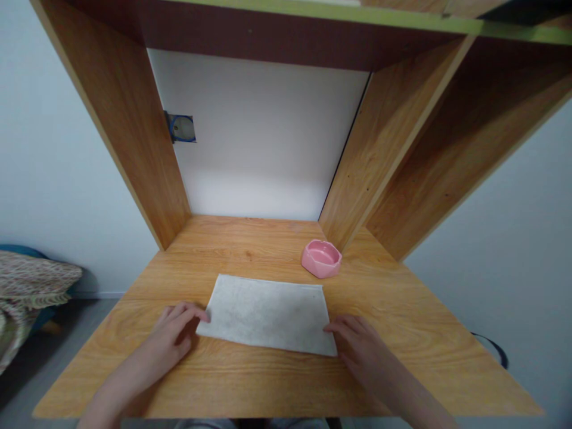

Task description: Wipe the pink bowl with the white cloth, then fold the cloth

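A greyish-white folded cloth lies flat on the wooden desk, its long side running left to right. At its left edge, my left hand touches the cloth with a fingertip; the fingers are bent and the thumb stands apart from them. On the opposite side, my right hand rests a fingertip on the cloth's right edge, fingers loosely apart and thumb partly hidden. Just behind the cloth's right corner sits a pink faceted bowl, apart from both hands.
Wooden upright panels and a right divider rise from the desk under a dark-bottomed shelf. A wall socket box shows at the back left. A fringed blanket lies off to the left.
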